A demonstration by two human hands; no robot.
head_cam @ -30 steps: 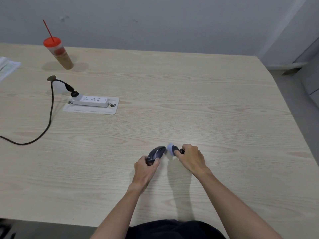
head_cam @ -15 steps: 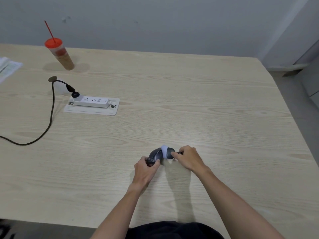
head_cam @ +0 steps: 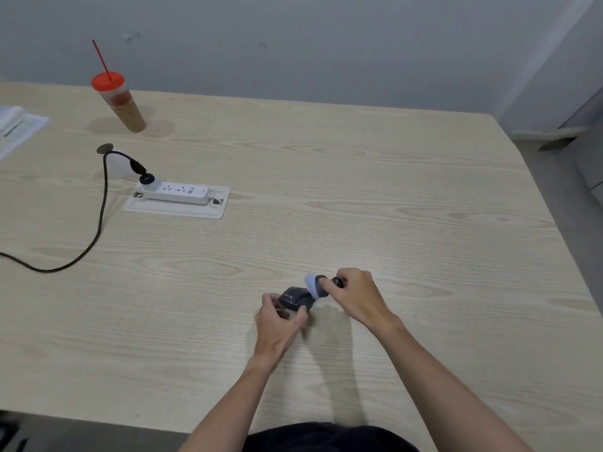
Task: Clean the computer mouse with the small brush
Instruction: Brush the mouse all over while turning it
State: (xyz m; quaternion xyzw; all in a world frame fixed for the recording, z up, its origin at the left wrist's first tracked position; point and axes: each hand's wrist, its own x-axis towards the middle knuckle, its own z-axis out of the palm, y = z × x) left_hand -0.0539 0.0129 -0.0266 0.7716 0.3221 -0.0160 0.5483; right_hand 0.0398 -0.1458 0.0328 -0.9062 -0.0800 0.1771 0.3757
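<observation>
Left hand (head_cam: 277,324) grips the dark, rounded mouse (head_cam: 295,297); right hand (head_cam: 357,296) grips the brush (head_cam: 316,286), its pale domed head touching the mouse; wood-grain table (head_cam: 391,207).

Hands cover much of a computer mouse (head_cam: 295,297) and small brush (head_cam: 316,286) on a wooden table (head_cam: 391,197).

The left hand (head_cam: 277,324) hides the mouse's near end; the right hand (head_cam: 355,296) conceals most of the brush handle. Lettering on the mouse is too blurred to read. Papers (head_cam: 16,128) and a black cable (head_cam: 94,236) run off the left edge.
</observation>
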